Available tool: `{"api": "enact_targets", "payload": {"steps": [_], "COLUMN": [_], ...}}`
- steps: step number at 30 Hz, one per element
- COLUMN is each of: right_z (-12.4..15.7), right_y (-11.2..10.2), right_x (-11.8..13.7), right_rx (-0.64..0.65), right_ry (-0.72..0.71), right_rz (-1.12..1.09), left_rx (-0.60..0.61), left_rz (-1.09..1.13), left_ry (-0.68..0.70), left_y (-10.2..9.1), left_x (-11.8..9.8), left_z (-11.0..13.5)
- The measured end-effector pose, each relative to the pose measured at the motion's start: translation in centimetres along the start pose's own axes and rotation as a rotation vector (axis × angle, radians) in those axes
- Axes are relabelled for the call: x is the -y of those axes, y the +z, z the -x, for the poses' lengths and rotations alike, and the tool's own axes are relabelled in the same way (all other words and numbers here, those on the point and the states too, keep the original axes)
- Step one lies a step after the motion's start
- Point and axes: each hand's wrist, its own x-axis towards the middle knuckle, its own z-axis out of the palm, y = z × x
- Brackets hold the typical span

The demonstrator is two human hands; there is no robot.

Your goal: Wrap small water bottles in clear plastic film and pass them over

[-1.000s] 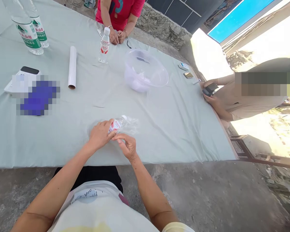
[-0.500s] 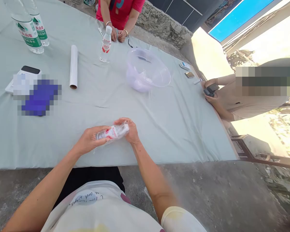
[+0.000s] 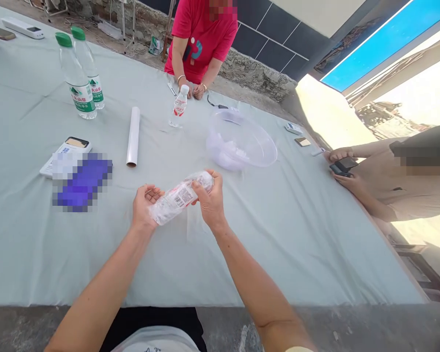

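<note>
A small water bottle point(image 3: 181, 196) wrapped in clear plastic film is held tilted above the table, its barcode label facing up. My right hand point(image 3: 210, 198) is closed round its upper end, thumb across the top side. At the bottle's bottom end is my left hand point(image 3: 145, 205); its palm lies against the base while the loosely curled fingers stay off the bottle. A white roll of film point(image 3: 133, 139) lies beyond my left hand. Past my right hand stands a translucent purple basin point(image 3: 269, 151) with crumpled clear film point(image 3: 234, 149) inside.
Another small bottle point(image 3: 178, 107) stands near a person in a red shirt point(image 3: 194, 44). Two green-capped bottles point(image 3: 81, 95) stand at the left, behind a white device point(image 3: 51, 166) and a blurred purple item point(image 3: 82, 183). At the right, a person's hands point(image 3: 342, 166) hold a dark device.
The wrapped bottle has been raised and turned, so the barcode side shows. My right hand now grips its upper end; my left hand has loosened from its body to its base. The view has shifted.
</note>
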Motion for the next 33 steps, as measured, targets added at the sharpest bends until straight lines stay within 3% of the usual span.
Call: {"api": "enact_targets", "payload": {"steps": [2, 5, 7, 9, 13, 16, 20, 22, 25, 30, 33], "right_z": [-2.7, -8.1, -12.8, -18.1, -28.6, -33.4, -34.9, -34.8, -34.9, -34.5, -32.6], "right_y": [0.4, 0.8, 0.8, 0.6, 0.2, 0.3, 0.4, 0.2, -1.0, -6.9, -11.2], "right_x": [0.3, 0.8, 1.0, 1.3, 1.5, 1.6, 2.8, 3.8, 5.5, 6.5, 5.2], "right_rx": [-0.059, -0.126, -0.141, -0.140, -0.217, -0.257, -0.082, 0.029, 0.099, 0.012, -0.078], "right_ry": [-0.086, -0.270, -0.365, -0.430, -0.516, -0.441, -0.202, -0.161, -0.145, -0.204, -0.073], "right_rz": [0.109, 0.347, 0.508, 0.652, 0.802, 0.841, 0.942, 0.979, 0.951, 0.908, 0.966], "left_rx": [0.010, 0.202, 0.243, 0.229, 0.223, 0.210, 0.208, 0.215, 0.219, 0.216, 0.220], "left_rz": [-0.179, -0.629, -0.856, -0.953, -0.941, -0.935, -0.943, -0.938, -0.917, -0.877, -0.856], "left_ry": [0.215, 0.604, 0.732, 0.762, 0.776, 0.755, 0.729, 0.715, 0.709, 0.684, 0.675], "left_y": [1.1, 1.8, 1.6, 1.3, 0.8, 0.9, 1.1, 1.1, 1.0, 1.0, 1.0], "left_x": [1.5, 4.1, 5.5, 6.4, 6.6, 6.3, 6.1, 6.1, 6.1, 6.0, 5.8], "left_z": [-0.4, -0.7, -1.1, -1.5, -1.9, -1.8, -1.7, -1.8, -1.9, -2.0, -2.0]}}
